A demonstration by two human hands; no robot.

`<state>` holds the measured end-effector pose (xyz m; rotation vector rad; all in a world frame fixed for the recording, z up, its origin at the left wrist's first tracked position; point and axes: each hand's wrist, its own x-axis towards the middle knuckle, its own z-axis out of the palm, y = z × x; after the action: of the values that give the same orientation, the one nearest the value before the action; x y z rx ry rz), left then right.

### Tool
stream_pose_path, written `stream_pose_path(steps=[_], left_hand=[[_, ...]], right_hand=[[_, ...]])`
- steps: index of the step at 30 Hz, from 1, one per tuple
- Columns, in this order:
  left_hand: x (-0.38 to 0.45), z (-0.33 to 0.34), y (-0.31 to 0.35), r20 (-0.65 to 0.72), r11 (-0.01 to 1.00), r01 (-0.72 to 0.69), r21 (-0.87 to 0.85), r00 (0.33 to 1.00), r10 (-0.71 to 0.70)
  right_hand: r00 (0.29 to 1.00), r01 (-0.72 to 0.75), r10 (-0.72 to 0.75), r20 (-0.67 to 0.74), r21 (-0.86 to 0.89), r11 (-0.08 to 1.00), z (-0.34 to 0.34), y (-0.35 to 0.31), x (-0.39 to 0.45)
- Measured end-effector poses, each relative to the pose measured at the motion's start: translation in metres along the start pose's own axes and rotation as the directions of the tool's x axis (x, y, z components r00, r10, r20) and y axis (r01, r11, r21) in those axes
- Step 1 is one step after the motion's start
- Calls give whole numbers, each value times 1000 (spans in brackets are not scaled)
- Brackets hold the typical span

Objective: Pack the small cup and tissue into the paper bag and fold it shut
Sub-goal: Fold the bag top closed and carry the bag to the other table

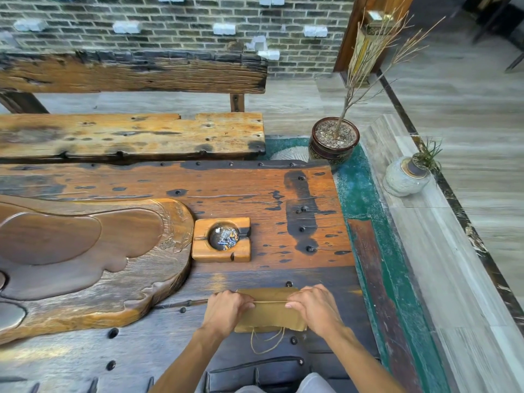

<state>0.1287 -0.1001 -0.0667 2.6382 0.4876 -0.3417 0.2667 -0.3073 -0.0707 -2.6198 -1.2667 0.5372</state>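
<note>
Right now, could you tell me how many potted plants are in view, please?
2: a dark glazed pot with a bare twiggy plant beyond the table's far right corner, and a pale round pot with a small green plant on the stone ledge.

A grey brick wall (pixel 175 26) with pale blocks jutting from it closes the far side. In front of it stands a rough, dark-stained wooden seat (pixel 133 134) with a plank backrest. Nearer lies the bench (pixel 283 194), worn orange-brown wood studded with dark nails, carrying a carved wooden tea tray (pixel 85 259) at the left and a square wooden ashtray (pixel 221 239) just beside it. To the right, a dark glazed pot (pixel 333 143) holding a bare twiggy plant stands on a green surface, and a pale round vase (pixel 405 177) with a small green plant sits on a grey stone ledge (pixel 442 265). Beyond is grey wood-grain floor (pixel 467 95). Soft daylight fills the room.
</note>
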Motion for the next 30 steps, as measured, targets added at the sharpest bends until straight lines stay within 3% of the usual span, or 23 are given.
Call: stream_pose_path(steps=[4,9,12,14,21,30], left_hand=[[1,1,-6,10,999,-26,27,1000,26],[3,6,-12,7,999,-50,16,999,49],[2,8,-18,1,994,-6,-110,1000,6],[0,6,-23,18,971,44,-233,999,-41],[-1,-5,-25,151,752,206,-626,978,-143],[-11,29,-44,251,505,379,-775,919,-304]], right_hand=[[999,-19,17,33,64,998,-4,13,-3],[993,-85,84,-77,-13,996,-1,13,-10],[987,-140,140,-82,0,990,-2,14,-14],[985,-151,159,-67,104,983,-7,13,-17],[968,-249,230,97,425,870,-9,21,-14],[940,-341,289,182,525,779,1,17,-15]])
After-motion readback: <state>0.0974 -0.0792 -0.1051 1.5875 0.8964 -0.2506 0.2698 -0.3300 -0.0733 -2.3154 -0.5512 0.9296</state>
